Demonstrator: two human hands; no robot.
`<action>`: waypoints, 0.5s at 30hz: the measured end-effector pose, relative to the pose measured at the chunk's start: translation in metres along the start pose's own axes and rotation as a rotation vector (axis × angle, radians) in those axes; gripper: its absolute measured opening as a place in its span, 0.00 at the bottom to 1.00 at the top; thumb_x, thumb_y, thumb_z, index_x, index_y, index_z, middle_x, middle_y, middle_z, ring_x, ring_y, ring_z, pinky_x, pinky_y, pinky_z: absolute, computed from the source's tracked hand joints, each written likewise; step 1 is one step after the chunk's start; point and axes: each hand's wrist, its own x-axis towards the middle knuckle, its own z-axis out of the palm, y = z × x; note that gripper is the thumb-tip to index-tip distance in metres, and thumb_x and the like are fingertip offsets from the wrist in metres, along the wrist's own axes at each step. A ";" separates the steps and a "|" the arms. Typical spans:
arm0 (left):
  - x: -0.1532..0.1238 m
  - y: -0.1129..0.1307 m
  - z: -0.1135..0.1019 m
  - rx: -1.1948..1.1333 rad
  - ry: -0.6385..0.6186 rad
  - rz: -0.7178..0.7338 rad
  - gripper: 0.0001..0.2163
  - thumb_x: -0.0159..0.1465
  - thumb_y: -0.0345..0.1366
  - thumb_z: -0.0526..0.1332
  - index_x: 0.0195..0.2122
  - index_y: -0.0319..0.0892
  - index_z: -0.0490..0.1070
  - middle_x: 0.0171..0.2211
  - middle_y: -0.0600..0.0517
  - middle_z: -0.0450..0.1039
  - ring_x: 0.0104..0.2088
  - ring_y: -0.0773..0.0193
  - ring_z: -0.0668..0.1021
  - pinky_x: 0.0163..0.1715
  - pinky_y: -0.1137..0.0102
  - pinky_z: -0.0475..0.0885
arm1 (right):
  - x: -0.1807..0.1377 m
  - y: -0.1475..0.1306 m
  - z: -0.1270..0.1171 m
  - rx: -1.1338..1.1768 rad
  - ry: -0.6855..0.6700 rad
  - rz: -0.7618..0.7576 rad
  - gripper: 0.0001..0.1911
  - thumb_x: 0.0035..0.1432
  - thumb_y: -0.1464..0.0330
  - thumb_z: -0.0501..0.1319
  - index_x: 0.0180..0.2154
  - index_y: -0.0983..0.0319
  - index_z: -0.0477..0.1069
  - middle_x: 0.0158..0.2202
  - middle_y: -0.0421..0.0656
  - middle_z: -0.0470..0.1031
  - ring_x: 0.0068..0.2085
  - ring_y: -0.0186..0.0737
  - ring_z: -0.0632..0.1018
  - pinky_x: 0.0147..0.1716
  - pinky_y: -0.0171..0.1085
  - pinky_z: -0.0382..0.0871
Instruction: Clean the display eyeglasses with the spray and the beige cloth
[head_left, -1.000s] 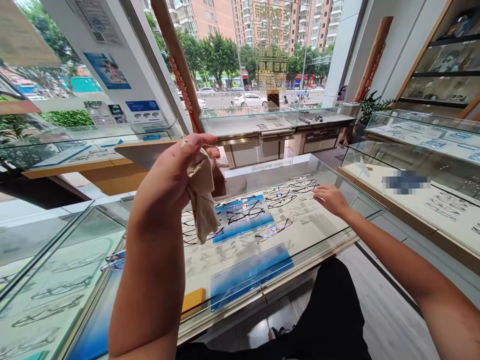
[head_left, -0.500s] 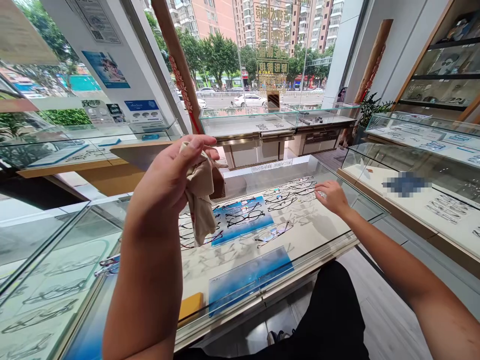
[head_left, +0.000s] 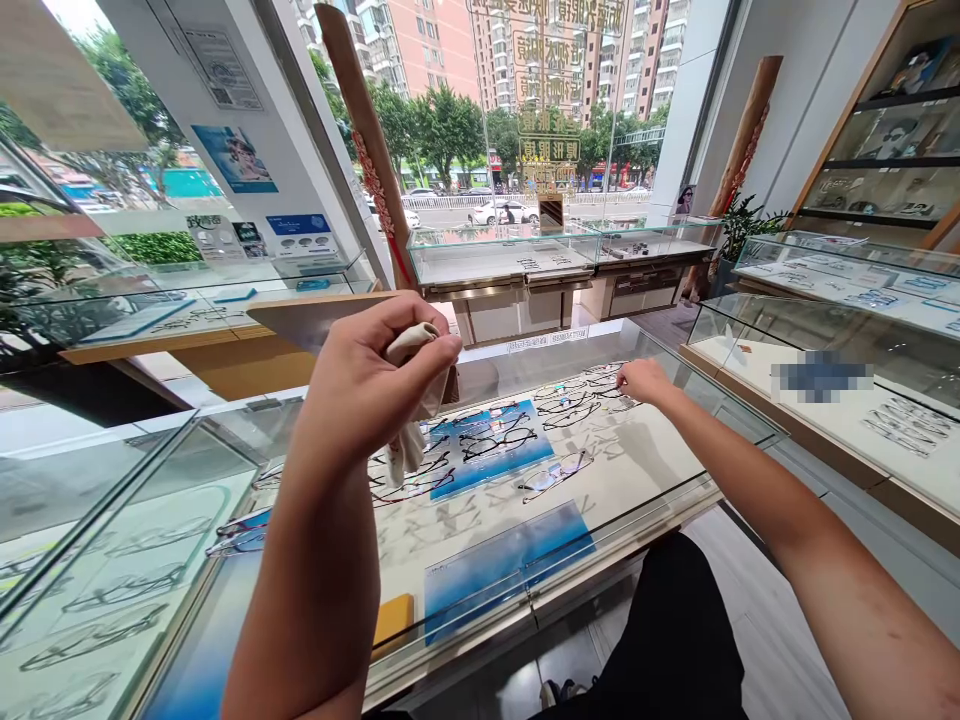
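Note:
My left hand (head_left: 375,385) is raised in front of me, fingers closed round a beige cleaning cloth (head_left: 412,440) that hangs below the fist. My right hand (head_left: 641,380) reaches far into the open glass display case (head_left: 720,395), its fingers curled at a row of spectacle frames (head_left: 581,390) at the back right of the white tray. Whether it grips a frame I cannot tell. More glasses lie on a blue card (head_left: 491,445), and one clear pair (head_left: 555,472) lies alone in front of it.
Another blue card (head_left: 510,555) and an orange block (head_left: 394,618) lie near the case's front edge. Glass counters stand to the left (head_left: 112,520), right (head_left: 847,380) and behind (head_left: 510,255). Shelves line the right wall. My dark-clad legs are below the counter.
My right hand has reached further back to the far row of frames. My left hand has bunched the cloth tighter, so less of it hangs down.

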 end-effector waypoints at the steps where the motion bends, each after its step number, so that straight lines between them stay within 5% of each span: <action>1: 0.000 -0.001 0.000 0.001 -0.008 0.000 0.10 0.59 0.42 0.71 0.27 0.44 0.75 0.25 0.55 0.70 0.25 0.68 0.68 0.26 0.70 0.59 | -0.001 0.000 -0.002 0.006 -0.011 0.008 0.14 0.74 0.58 0.68 0.52 0.61 0.81 0.55 0.48 0.84 0.55 0.48 0.84 0.61 0.55 0.77; 6: 0.001 -0.003 -0.006 0.087 -0.056 0.058 0.08 0.62 0.41 0.68 0.28 0.43 0.77 0.26 0.56 0.72 0.28 0.67 0.70 0.31 0.70 0.63 | -0.008 0.005 -0.024 0.066 0.038 0.043 0.09 0.67 0.73 0.66 0.41 0.59 0.86 0.43 0.45 0.89 0.49 0.47 0.84 0.58 0.47 0.68; 11: 0.000 -0.001 -0.013 0.147 -0.070 0.052 0.09 0.63 0.41 0.66 0.29 0.43 0.78 0.26 0.57 0.72 0.28 0.67 0.69 0.31 0.69 0.63 | -0.021 0.004 -0.068 0.150 0.176 0.040 0.12 0.66 0.68 0.63 0.43 0.58 0.87 0.40 0.46 0.87 0.43 0.46 0.82 0.48 0.43 0.64; 15: 0.001 -0.002 -0.017 0.178 -0.044 0.071 0.10 0.63 0.41 0.66 0.28 0.43 0.77 0.25 0.57 0.71 0.28 0.68 0.69 0.30 0.70 0.63 | -0.036 -0.023 -0.111 0.274 0.280 -0.032 0.15 0.66 0.64 0.62 0.47 0.57 0.86 0.36 0.43 0.87 0.37 0.44 0.80 0.39 0.41 0.64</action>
